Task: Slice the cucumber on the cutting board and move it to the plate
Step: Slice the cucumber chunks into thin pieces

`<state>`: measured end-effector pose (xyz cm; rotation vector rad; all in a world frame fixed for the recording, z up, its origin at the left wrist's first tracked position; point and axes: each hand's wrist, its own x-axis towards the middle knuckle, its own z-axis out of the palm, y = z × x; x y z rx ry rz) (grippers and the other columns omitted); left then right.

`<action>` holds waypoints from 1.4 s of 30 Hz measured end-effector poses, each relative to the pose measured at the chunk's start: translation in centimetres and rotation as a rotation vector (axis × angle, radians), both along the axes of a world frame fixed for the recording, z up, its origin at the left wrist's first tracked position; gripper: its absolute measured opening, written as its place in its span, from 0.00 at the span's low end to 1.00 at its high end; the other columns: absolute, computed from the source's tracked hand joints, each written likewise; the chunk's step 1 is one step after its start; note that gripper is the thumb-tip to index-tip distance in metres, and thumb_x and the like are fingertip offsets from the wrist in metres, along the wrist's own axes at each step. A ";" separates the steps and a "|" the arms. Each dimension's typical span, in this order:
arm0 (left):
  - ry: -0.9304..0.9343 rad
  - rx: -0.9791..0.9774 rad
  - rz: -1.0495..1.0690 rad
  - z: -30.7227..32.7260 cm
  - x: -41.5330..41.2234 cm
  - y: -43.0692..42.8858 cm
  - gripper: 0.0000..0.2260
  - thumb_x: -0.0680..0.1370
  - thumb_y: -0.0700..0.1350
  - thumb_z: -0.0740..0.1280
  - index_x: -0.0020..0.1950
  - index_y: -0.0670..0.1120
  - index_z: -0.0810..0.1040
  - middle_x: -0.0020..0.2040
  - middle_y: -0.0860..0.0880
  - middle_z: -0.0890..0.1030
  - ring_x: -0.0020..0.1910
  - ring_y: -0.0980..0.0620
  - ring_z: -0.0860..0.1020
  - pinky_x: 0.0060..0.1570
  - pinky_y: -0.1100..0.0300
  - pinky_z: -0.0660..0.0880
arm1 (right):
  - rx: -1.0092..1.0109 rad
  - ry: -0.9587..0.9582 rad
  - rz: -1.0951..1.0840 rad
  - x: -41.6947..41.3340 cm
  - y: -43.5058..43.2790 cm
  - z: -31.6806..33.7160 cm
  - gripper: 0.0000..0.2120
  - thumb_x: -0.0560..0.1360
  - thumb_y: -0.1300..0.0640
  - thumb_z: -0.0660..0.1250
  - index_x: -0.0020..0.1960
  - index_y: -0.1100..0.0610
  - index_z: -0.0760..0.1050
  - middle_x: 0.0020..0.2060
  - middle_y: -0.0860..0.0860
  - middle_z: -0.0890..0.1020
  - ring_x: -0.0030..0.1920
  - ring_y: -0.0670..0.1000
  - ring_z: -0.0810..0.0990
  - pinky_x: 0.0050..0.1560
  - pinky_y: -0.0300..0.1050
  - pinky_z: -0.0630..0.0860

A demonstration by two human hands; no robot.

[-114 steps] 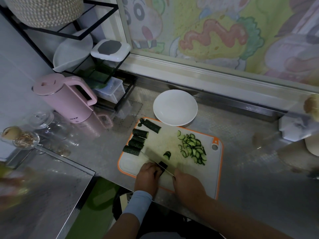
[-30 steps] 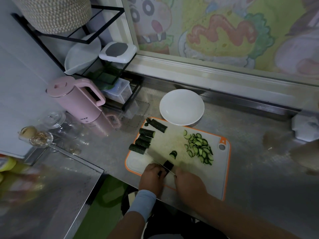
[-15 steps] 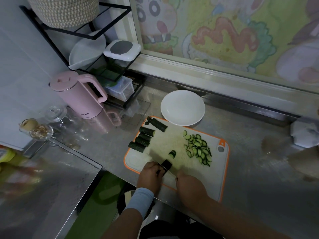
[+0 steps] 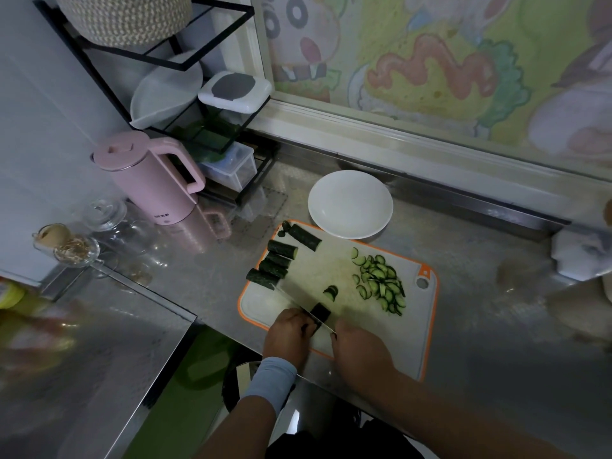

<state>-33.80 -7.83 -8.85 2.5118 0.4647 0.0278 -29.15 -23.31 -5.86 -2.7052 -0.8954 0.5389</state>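
Cucumber piece point(image 4: 320, 312): near board's point(image 4: 420, 326) front edge, long axis toward its far-right corner.
Your left hand point(image 4: 288, 336): pinches it.
Your right hand point(image 4: 361, 354): fisted on knife point(image 4: 298, 299).

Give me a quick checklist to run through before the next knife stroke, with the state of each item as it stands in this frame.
1. Cucumber piece pinned by left hand: ok.
2. Knife gripped by right hand: ok; the handle is hidden.
3. Left fingertips clear of the blade: cannot tell, too close.
4. Cutting board flat on the counter: ok.
5. Sliced pile clear of the cutting spot: ok.
6. Plate empty and beside the board: ok.
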 end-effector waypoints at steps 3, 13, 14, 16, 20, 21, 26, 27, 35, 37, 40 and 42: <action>-0.002 -0.012 0.007 0.0 0.0 0.0 0.06 0.76 0.46 0.67 0.45 0.48 0.83 0.47 0.50 0.79 0.49 0.52 0.74 0.45 0.66 0.67 | -0.007 0.015 0.017 -0.1 -1.0 0.4 0.11 0.80 0.56 0.54 0.61 0.57 0.67 0.47 0.53 0.81 0.47 0.54 0.80 0.41 0.46 0.71; -0.001 -0.021 0.015 -0.2 -0.3 0.0 0.06 0.76 0.45 0.66 0.45 0.46 0.83 0.48 0.50 0.79 0.48 0.52 0.75 0.47 0.63 0.71 | -0.013 0.071 0.029 0.0 -0.4 0.0 0.11 0.80 0.57 0.54 0.60 0.58 0.68 0.49 0.53 0.81 0.49 0.53 0.80 0.44 0.45 0.72; -0.002 -0.019 0.005 0.0 -0.3 0.0 0.06 0.75 0.44 0.67 0.44 0.46 0.83 0.48 0.50 0.79 0.47 0.51 0.76 0.47 0.62 0.72 | -0.029 0.069 0.034 0.1 0.0 -0.1 0.11 0.80 0.58 0.54 0.60 0.58 0.67 0.50 0.53 0.81 0.50 0.53 0.80 0.45 0.45 0.73; -0.023 -0.020 -0.009 -0.3 -0.5 0.1 0.06 0.73 0.43 0.67 0.41 0.46 0.84 0.45 0.49 0.80 0.44 0.50 0.77 0.44 0.60 0.75 | -0.045 0.065 0.026 0.2 0.6 -0.1 0.11 0.80 0.57 0.54 0.61 0.58 0.67 0.51 0.53 0.81 0.51 0.53 0.80 0.47 0.46 0.74; -0.046 -0.037 0.011 -0.2 -0.3 0.3 0.04 0.72 0.44 0.69 0.39 0.48 0.83 0.41 0.51 0.80 0.41 0.50 0.77 0.41 0.61 0.74 | -0.032 0.047 -0.022 0.5 1.5 -0.2 0.16 0.81 0.55 0.54 0.67 0.57 0.63 0.52 0.52 0.80 0.52 0.52 0.80 0.49 0.45 0.74; -0.040 -0.036 0.011 -0.1 -0.2 0.3 0.04 0.72 0.43 0.69 0.39 0.48 0.83 0.41 0.51 0.80 0.42 0.50 0.77 0.42 0.63 0.73 | -0.030 0.035 -0.019 0.5 1.6 -0.2 0.16 0.81 0.55 0.53 0.68 0.57 0.63 0.53 0.52 0.80 0.52 0.51 0.80 0.50 0.44 0.74; -0.020 -0.031 0.023 0.0 -0.2 0.1 0.04 0.74 0.43 0.69 0.41 0.46 0.83 0.43 0.50 0.80 0.45 0.51 0.76 0.46 0.64 0.69 | -0.015 0.023 -0.029 0.4 1.5 -0.2 0.14 0.82 0.53 0.52 0.65 0.56 0.64 0.52 0.52 0.80 0.51 0.52 0.80 0.49 0.46 0.74; -0.017 -0.025 0.024 -0.2 -0.3 0.1 0.04 0.74 0.43 0.69 0.42 0.47 0.83 0.44 0.50 0.80 0.46 0.51 0.75 0.46 0.64 0.69 | -0.001 0.031 -0.035 0.3 1.3 -0.1 0.12 0.82 0.53 0.52 0.63 0.55 0.66 0.51 0.53 0.81 0.50 0.53 0.80 0.47 0.47 0.73; -0.011 -0.046 0.034 -0.2 -0.4 0.1 0.04 0.74 0.44 0.69 0.42 0.48 0.83 0.45 0.52 0.79 0.46 0.54 0.75 0.46 0.66 0.69 | 0.027 0.057 -0.036 -0.3 -1.8 0.8 0.12 0.82 0.50 0.51 0.57 0.55 0.68 0.47 0.54 0.81 0.47 0.55 0.80 0.42 0.47 0.71; -0.014 -0.048 0.037 -0.2 -0.4 0.1 0.04 0.74 0.44 0.69 0.42 0.48 0.83 0.45 0.52 0.79 0.46 0.53 0.75 0.46 0.65 0.70 | 0.024 0.066 -0.044 -0.6 -1.8 0.6 0.11 0.82 0.50 0.51 0.57 0.55 0.67 0.47 0.54 0.81 0.47 0.55 0.80 0.41 0.46 0.69; -0.022 -0.043 0.038 -0.1 -0.3 0.1 0.04 0.74 0.43 0.69 0.42 0.47 0.83 0.44 0.51 0.79 0.46 0.53 0.75 0.45 0.66 0.68 | 0.016 0.079 -0.041 -0.9 -1.4 0.4 0.11 0.82 0.52 0.52 0.58 0.56 0.67 0.48 0.54 0.81 0.48 0.54 0.80 0.41 0.45 0.68; -0.032 -0.038 0.030 -0.1 -0.3 0.1 0.04 0.74 0.43 0.69 0.41 0.46 0.83 0.44 0.50 0.80 0.45 0.52 0.75 0.45 0.66 0.68 | 0.014 0.093 -0.033 -0.7 -0.9 0.3 0.10 0.82 0.54 0.53 0.59 0.57 0.67 0.49 0.55 0.81 0.50 0.55 0.79 0.41 0.44 0.67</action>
